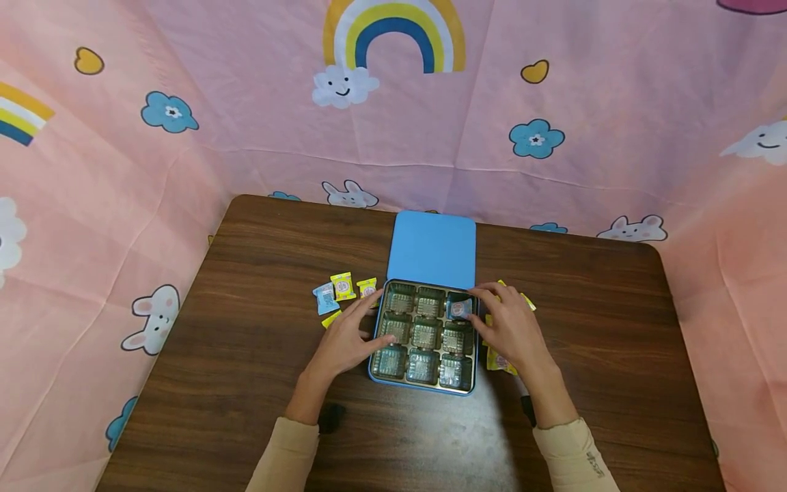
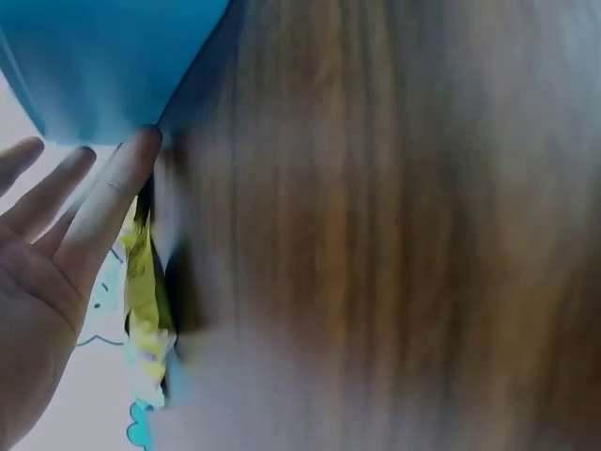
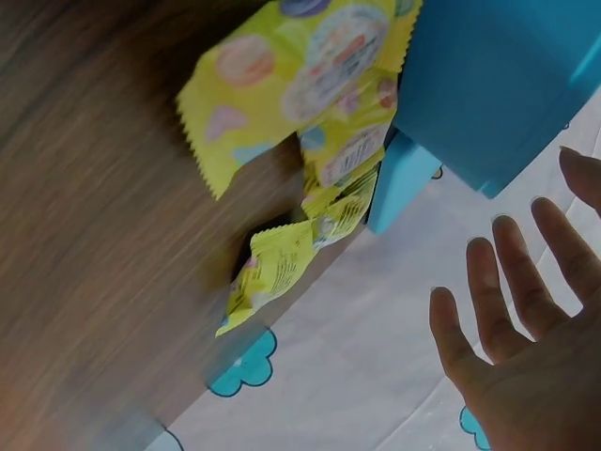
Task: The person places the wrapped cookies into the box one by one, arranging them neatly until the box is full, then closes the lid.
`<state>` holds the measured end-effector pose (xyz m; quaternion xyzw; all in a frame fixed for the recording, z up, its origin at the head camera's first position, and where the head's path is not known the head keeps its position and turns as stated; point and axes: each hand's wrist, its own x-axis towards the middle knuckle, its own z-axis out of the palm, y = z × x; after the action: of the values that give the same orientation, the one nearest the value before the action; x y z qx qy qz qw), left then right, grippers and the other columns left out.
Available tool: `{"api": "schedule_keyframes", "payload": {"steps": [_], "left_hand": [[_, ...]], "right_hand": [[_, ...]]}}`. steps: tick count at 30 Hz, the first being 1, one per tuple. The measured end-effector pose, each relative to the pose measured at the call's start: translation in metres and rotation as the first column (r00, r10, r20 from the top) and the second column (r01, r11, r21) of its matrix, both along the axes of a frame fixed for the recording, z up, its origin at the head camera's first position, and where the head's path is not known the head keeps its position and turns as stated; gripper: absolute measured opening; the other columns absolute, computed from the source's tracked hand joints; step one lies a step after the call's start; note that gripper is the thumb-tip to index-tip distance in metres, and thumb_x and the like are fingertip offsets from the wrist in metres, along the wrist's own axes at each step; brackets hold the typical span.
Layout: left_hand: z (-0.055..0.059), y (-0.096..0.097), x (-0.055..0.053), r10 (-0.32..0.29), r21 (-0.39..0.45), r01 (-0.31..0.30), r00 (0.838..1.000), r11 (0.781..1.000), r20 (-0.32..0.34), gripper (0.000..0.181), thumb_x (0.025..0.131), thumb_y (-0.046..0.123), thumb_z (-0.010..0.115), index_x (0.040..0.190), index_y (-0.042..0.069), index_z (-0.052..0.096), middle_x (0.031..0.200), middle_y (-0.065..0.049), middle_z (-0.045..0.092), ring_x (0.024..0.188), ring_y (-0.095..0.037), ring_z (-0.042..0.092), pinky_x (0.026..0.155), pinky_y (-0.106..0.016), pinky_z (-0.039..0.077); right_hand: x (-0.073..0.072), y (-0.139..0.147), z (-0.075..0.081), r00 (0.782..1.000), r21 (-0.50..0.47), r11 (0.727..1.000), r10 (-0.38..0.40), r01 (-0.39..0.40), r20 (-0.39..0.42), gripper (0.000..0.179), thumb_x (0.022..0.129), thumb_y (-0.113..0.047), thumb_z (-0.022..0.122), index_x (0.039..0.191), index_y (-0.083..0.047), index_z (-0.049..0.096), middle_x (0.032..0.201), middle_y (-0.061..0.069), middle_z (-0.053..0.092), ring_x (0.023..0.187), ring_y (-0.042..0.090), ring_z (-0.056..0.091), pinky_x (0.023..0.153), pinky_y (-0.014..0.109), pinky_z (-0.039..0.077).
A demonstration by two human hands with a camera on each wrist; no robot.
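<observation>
A blue tin box (image 1: 423, 391) with a gold tray of nine compartments stands on the table. One blue-wrapped sweet (image 1: 459, 309) lies in its far right compartment. My right hand (image 1: 513, 324) is over the tin's right edge, thumb and forefinger tips right at that sweet. Its fingers (image 3: 512, 272) look fairly straight and spread in the right wrist view. My left hand (image 1: 346, 344) touches the tin's left side, fingers extended along the rim and thumb over the near-left compartments. In the left wrist view the fingertips meet the tin's blue wall (image 2: 103, 66).
The blue lid (image 1: 432, 249) lies behind the tin. Left of the tin are several yellow packets (image 1: 342, 286) and a blue one (image 1: 326, 298). More yellow packets (image 3: 291, 85) lie along its right side, partly under my right hand. Patterned pink cloth (image 1: 406, 130) encloses the table.
</observation>
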<state>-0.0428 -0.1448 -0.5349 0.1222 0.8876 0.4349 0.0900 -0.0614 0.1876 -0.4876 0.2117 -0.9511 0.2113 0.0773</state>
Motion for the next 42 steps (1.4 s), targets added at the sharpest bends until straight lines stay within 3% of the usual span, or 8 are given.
{"api": "schedule_keyframes", "payload": {"steps": [3, 8, 15, 22, 28, 35, 38, 42], "left_hand": [[0.001, -0.006, -0.002, 0.002, 0.031, -0.001, 1.000, 1.000, -0.029, 0.080, 0.086, 0.047, 0.075, 0.154, 0.027, 0.038, 0.148, -0.006, 0.048, 0.118, -0.023, 0.061, 0.076, -0.032, 0.059], [0.005, -0.014, -0.006, 0.002, 0.051, 0.002, 0.996, 0.999, -0.084, 0.069, 0.089, 0.035, 0.076, 0.149, 0.020, 0.047, 0.138, -0.004, 0.058, 0.117, -0.022, 0.062, 0.079, -0.034, 0.058], [0.007, -0.018, -0.008, 0.046, 0.086, -0.035, 0.990, 0.996, -0.130, 0.062, 0.089, 0.036, 0.075, 0.144, 0.017, 0.054, 0.134, -0.004, 0.061, 0.115, -0.026, 0.062, 0.084, -0.039, 0.057], [0.004, -0.027, -0.007, 0.104, 0.099, -0.086, 0.975, 0.991, -0.197, 0.061, 0.088, 0.028, 0.078, 0.143, 0.013, 0.054, 0.132, -0.003, 0.063, 0.112, -0.022, 0.063, 0.084, -0.039, 0.057], [0.004, -0.040, -0.006, 0.154, 0.041, -0.149, 0.971, 0.988, -0.180, 0.063, 0.087, 0.030, 0.079, 0.143, 0.015, 0.054, 0.128, -0.008, 0.065, 0.108, -0.023, 0.066, 0.083, -0.043, 0.056], [0.005, -0.049, -0.005, 0.195, 0.048, -0.189, 0.961, 0.981, -0.198, 0.057, 0.087, 0.023, 0.079, 0.139, 0.014, 0.058, 0.124, -0.009, 0.067, 0.101, -0.027, 0.068, 0.082, -0.045, 0.057], [0.004, -0.050, -0.005, 0.204, 0.035, -0.201, 0.956, 0.979, -0.212, 0.055, 0.087, 0.021, 0.079, 0.138, 0.014, 0.059, 0.124, -0.008, 0.065, 0.099, -0.026, 0.067, 0.081, -0.044, 0.057], [0.003, -0.050, -0.007, 0.226, 0.019, -0.229, 0.939, 0.973, -0.261, 0.051, 0.086, 0.020, 0.080, 0.134, 0.011, 0.063, 0.125, -0.009, 0.057, 0.100, -0.025, 0.062, 0.079, -0.041, 0.057]], "right_hand": [[0.002, 0.002, -0.001, 1.000, -0.004, 1.000, -0.024, 0.024, 0.018, 0.052, 0.081, -0.029, 0.084, 0.127, -0.011, 0.066, 0.123, 0.011, 0.061, 0.109, 0.034, 0.057, 0.093, 0.052, 0.047], [0.004, 0.004, -0.003, 0.998, -0.012, 0.999, -0.037, 0.037, 0.047, 0.058, 0.080, -0.032, 0.084, 0.130, -0.011, 0.064, 0.126, 0.012, 0.059, 0.109, 0.034, 0.057, 0.089, 0.052, 0.050], [0.004, 0.005, -0.004, 0.999, -0.023, 1.000, -0.020, 0.021, 0.047, 0.059, 0.081, -0.033, 0.083, 0.132, -0.011, 0.063, 0.126, 0.014, 0.059, 0.111, 0.033, 0.058, 0.092, 0.053, 0.049], [0.007, 0.006, -0.004, 0.998, -0.013, 1.000, -0.009, 0.010, 0.054, 0.066, 0.082, -0.033, 0.081, 0.139, -0.009, 0.057, 0.127, 0.016, 0.059, 0.113, 0.034, 0.057, 0.094, 0.055, 0.047], [0.019, 0.010, -0.004, 0.992, 0.015, 0.998, -0.055, 0.054, 0.115, 0.080, 0.083, -0.035, 0.081, 0.150, -0.009, 0.045, 0.131, 0.018, 0.056, 0.116, 0.037, 0.055, 0.095, 0.056, 0.048], [0.025, 0.009, -0.008, 0.978, -0.032, 0.997, -0.069, 0.077, 0.197, 0.083, 0.083, -0.030, 0.081, 0.153, -0.012, 0.040, 0.133, 0.019, 0.054, 0.121, 0.038, 0.053, 0.095, 0.059, 0.048], [0.026, 0.009, -0.010, 0.977, -0.048, 0.996, -0.058, 0.069, 0.203, 0.082, 0.084, -0.029, 0.081, 0.152, -0.011, 0.040, 0.131, 0.019, 0.055, 0.115, 0.037, 0.056, 0.090, 0.058, 0.050], [0.028, 0.009, -0.013, 0.978, -0.069, 0.996, -0.044, 0.059, 0.202, 0.080, 0.085, -0.028, 0.081, 0.152, -0.011, 0.041, 0.124, 0.017, 0.057, 0.094, 0.029, 0.062, 0.079, 0.050, 0.055]]}}
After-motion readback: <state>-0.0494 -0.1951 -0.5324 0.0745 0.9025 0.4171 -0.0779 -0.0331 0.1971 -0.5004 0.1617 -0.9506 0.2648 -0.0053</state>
